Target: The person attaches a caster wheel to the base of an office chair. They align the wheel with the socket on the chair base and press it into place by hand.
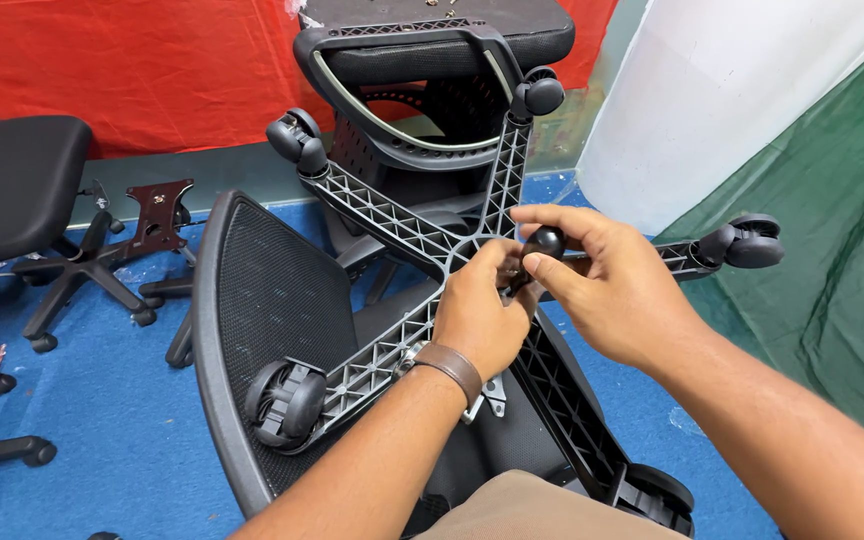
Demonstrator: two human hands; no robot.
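Small black rounded plastic part [545,242] pinched by right hand [607,290] at black ribbed five-arm chair base [402,225] hub; left hand [480,318] curled closed beside it, contents not visible. Risk judged: part dropped or cocked if base rocked.

The hub of the star-shaped chair base [392,225] is covered by the left hand [477,315] and right hand [607,290], so what lies under the fingers cannot be told. Only the round top of a small black part [546,240] is seen between them. The nearest castor [657,495] is cut off by the lower edge. The black seat [12,180] at left is cropped by the frame.
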